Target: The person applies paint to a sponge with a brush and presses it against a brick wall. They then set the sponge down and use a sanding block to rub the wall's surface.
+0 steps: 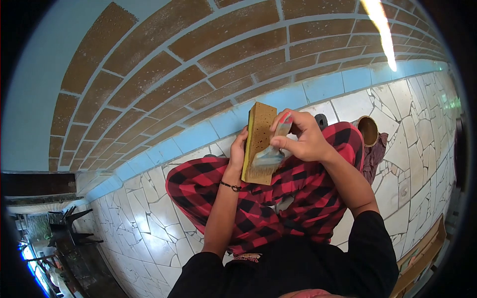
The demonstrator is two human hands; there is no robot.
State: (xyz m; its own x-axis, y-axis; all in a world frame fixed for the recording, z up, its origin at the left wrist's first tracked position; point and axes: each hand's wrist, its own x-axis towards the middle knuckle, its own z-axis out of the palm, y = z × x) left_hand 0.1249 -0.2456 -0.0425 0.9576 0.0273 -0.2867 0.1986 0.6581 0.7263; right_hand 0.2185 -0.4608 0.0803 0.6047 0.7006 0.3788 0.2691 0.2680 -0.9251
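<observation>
My left hand [239,150] grips a yellow sponge [259,131] along its left edge, above my lap. The sponge's broad face is coated brown and dotted with dark pores. In my right hand [304,134] is a paintbrush [268,158], held by its handle between thumb and fingers. Its bristles lie against the lower part of the sponge's brown face. Part of the brush handle is hidden by my fingers. To the right of my knee stands an open can [368,130] with brown inside, beside a crumpled dark reddish cloth [373,159].
Ahead rises a wall [238,44] with painted brown bricks and pale joints, above a light-blue tile strip [194,134]. Irregular white stone tiles [154,223] cover the floor. A black chair [74,228] stands at far left, and a long cardboard box [422,253] lies at right.
</observation>
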